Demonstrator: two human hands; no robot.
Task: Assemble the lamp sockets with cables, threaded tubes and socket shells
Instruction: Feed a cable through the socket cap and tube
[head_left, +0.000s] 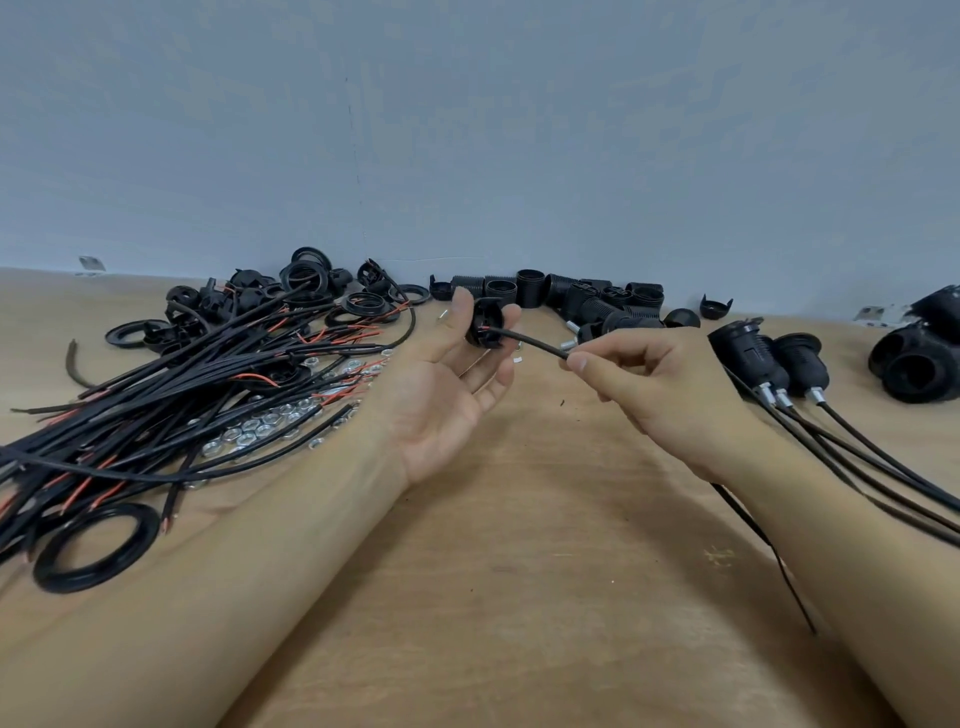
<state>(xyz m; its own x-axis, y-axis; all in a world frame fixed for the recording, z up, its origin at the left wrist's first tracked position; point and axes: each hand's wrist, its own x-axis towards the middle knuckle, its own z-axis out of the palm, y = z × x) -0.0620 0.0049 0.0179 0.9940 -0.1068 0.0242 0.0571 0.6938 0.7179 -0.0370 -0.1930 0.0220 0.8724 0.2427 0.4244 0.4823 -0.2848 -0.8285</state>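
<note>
Wooden tabletop (519, 545) fills the near field, with a grey wall behind it. Nearest the viewer, the cable's free tail trails off toward 5 o'clock beneath the right forearm. Further out, the right hand (649, 384) pinches the black cable (530, 340) between thumb and forefinger, its other fingers curled under. From that pinch the cable's long axis runs toward 10 o'clock, straight into the socket cap (485, 325), where its red-tipped end sits at the opening. The left hand (447, 379) lies palm up, thumb and fingertips clamped round the cap's rim. So the cap lies at 10 o'clock from the right hand and close by, and the feed looks set to go along that line; the right hand seems the one to push.

Farther off, the loose cables (182, 395) and nuts (260, 426) spread at 9 o'clock, finished sockets (769, 358) lie at 3 o'clock, and threaded shells (571, 296) line the wall at 12 o'clock.
</note>
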